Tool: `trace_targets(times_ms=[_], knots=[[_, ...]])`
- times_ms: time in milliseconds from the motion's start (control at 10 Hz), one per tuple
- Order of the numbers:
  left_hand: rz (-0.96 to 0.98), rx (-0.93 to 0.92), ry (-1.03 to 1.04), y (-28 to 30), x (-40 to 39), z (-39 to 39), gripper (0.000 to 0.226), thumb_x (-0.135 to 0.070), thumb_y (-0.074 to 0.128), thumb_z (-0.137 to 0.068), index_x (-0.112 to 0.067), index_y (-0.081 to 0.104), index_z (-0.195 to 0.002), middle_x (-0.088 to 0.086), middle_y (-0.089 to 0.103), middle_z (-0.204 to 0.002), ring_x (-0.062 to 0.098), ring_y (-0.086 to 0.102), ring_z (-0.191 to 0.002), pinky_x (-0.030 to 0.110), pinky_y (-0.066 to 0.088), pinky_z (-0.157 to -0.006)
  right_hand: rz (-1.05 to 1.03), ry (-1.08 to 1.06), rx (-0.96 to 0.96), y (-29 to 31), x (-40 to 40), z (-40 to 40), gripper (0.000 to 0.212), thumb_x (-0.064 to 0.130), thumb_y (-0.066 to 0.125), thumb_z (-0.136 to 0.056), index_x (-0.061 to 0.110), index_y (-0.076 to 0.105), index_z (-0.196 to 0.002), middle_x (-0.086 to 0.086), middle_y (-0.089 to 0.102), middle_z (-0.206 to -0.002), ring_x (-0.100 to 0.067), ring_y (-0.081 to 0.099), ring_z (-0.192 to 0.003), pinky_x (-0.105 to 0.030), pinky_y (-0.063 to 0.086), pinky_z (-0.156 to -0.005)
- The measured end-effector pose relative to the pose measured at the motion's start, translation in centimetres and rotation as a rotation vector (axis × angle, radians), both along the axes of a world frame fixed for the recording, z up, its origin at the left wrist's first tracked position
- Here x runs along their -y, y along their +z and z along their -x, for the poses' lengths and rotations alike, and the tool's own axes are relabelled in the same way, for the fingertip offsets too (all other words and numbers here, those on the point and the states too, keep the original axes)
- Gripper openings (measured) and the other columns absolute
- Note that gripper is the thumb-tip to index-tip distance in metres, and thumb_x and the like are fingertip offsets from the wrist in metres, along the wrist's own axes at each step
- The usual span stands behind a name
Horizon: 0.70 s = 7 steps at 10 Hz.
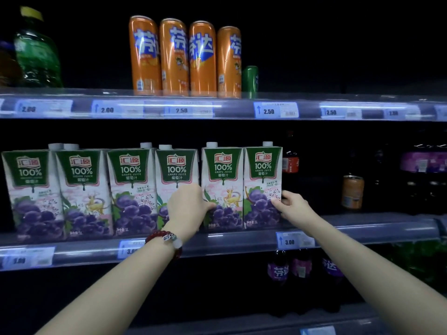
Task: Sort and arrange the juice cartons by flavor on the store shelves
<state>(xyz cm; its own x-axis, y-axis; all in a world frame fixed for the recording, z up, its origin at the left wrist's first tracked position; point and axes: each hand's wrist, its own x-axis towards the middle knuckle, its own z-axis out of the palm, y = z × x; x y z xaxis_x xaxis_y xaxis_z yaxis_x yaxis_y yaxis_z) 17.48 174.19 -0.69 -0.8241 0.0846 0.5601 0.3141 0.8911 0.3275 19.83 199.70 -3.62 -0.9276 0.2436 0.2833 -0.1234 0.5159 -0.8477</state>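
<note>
Several grape juice cartons stand upright in a row on the middle shelf (pixel 362 228), all white and green with purple grapes. My left hand (pixel 187 207) grips the left edge of the second carton from the right (pixel 222 175), thumb on its front. My right hand (pixel 294 204) holds the right edge of the rightmost carton (pixel 262 175), thumb pressed on its front and fingers round its side. These two cartons stand side by side, touching, with a narrow gap to the carton (pixel 176 170) on their left, which my left hand partly covers.
Tall orange soda cans (pixel 183 59) and a green can (pixel 250 79) stand on the upper shelf, a green bottle (pixel 36 52) at far left. Right of the cartons are a dark cola bottle (pixel 290 163), an orange can (pixel 352 192) and dark bottles. Purple soda bottles (pixel 278 270) stand below.
</note>
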Motion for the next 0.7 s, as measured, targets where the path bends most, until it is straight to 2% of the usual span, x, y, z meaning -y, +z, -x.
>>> trace_targets(times_ms=[100, 200, 300, 400, 500, 600, 700], knots=[[0.014, 0.004, 0.019, -0.2, 0.5, 0.0, 0.059, -0.058, 0.071, -0.072, -0.013, 0.040, -0.048, -0.004, 0.039, -0.042, 0.010, 0.036, -0.037, 0.020, 0.029, -0.038, -0.092, -0.066, 0.005, 0.4, 0.9, -0.6, 0.030, 0.029, 0.054, -0.096, 0.010, 0.062, -0.118, -0.013, 0.071, -0.109, -0.030, 0.065, -0.103, -0.046, 0.050, -0.096], [0.013, 0.018, 0.003, -0.1, 0.4, 0.1, 0.056, -0.055, 0.071, -0.073, -0.014, 0.041, -0.049, -0.005, 0.041, -0.044, 0.008, 0.038, -0.039, 0.020, 0.029, -0.038, -0.097, -0.081, 0.004, 0.5, 1.5, -1.1, 0.030, 0.028, 0.051, -0.098, 0.010, 0.061, -0.118, -0.012, 0.070, -0.107, -0.029, 0.065, -0.101, -0.044, 0.050, -0.095], [0.040, 0.033, 0.001, 0.1, 0.3, -0.1, 0.054, -0.055, 0.070, -0.074, -0.015, 0.044, -0.051, -0.005, 0.045, -0.046, 0.007, 0.041, -0.040, 0.020, 0.030, -0.038, -0.146, -0.110, 0.037, 0.6, 1.9, -1.2, 0.030, 0.029, 0.045, -0.100, 0.009, 0.057, -0.118, -0.013, 0.066, -0.112, -0.028, 0.060, -0.101, -0.033, 0.047, -0.084], [0.095, 0.064, 0.011, 0.3, 0.6, -0.6, 0.045, -0.052, 0.066, -0.081, -0.011, 0.057, -0.063, -0.002, 0.053, -0.055, 0.013, 0.054, -0.051, 0.024, 0.047, -0.047, -0.263, -0.185, 0.096, 1.0, 2.3, -0.8, 0.033, 0.027, 0.040, -0.102, 0.000, 0.053, -0.116, -0.020, 0.061, -0.115, -0.032, 0.055, -0.098, -0.032, 0.040, -0.078], [0.189, 0.072, 0.001, 0.4, 1.4, -1.2, 0.031, -0.038, 0.061, -0.090, -0.010, 0.062, -0.077, 0.000, 0.058, -0.066, 0.020, 0.065, -0.068, 0.032, 0.058, -0.065, -0.369, -0.269, 0.156, 1.6, 3.2, -1.2, 0.027, 0.028, 0.049, -0.099, 0.003, 0.052, -0.089, -0.017, 0.059, -0.097, -0.028, 0.051, -0.080, -0.030, 0.039, -0.068], [0.242, 0.070, -0.002, 0.3, 2.9, -1.7, 0.030, -0.027, 0.058, -0.093, -0.018, 0.049, -0.066, -0.006, 0.049, -0.060, 0.012, 0.057, -0.059, 0.022, 0.050, -0.052, -0.450, -0.332, 0.201, 1.6, 4.4, -2.3, 0.030, 0.018, 0.054, -0.092, 0.010, 0.042, -0.066, -0.012, 0.055, -0.085, -0.026, 0.052, -0.069, -0.029, 0.041, -0.060], [0.284, 0.084, 0.012, 0.8, 4.9, -2.6, 0.022, -0.027, 0.057, -0.093, -0.019, 0.055, -0.073, -0.007, 0.044, -0.058, 0.011, 0.051, -0.056, 0.017, 0.029, -0.041, -0.503, -0.344, 0.213, 1.9, 6.4, -3.6, 0.028, 0.014, 0.053, -0.087, 0.013, 0.038, -0.064, -0.008, 0.052, -0.080, -0.026, 0.051, -0.070, -0.029, 0.040, -0.058]])
